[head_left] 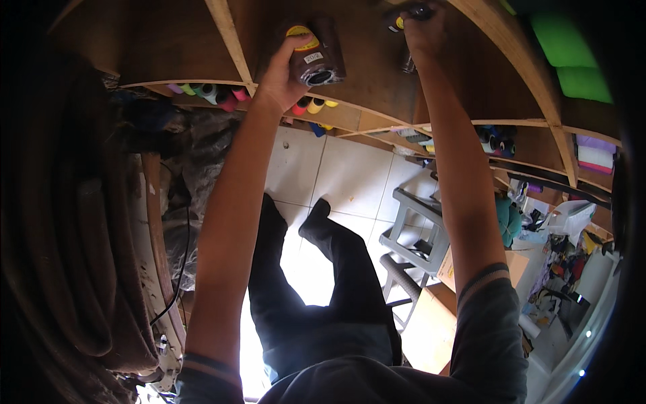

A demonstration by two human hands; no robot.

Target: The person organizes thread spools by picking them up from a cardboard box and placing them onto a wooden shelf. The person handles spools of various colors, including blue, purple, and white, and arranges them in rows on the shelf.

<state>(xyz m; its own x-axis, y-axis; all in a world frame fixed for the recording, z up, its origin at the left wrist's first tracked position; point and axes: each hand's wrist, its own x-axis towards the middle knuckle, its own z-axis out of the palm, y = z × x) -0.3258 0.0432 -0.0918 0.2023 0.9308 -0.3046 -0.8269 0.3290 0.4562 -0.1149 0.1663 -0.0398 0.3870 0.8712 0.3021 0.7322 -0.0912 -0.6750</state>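
My left hand [281,79] is closed round a dark brown cone of thread [326,54]. The thread has a yellow round label, a small white tag and a clear plastic wrap, and its hollow end faces down towards me. Farther right, my right hand [426,34] reaches into the wooden shelf compartment [377,74]. Its fingers close on a dark spool [420,12] with a bit of yellow label, partly hidden by the hand and shadow. Below those fingers a shiny, clear-looking piece [407,64] shows.
Coloured thread cones [225,99] fill lower compartments. Green packs [572,57] sit at the upper right. A grey plastic stool [414,219] and cardboard box [431,323] stand on the right, beside a cluttered heap [558,269]. Brown cloth [74,269] hangs at the left.
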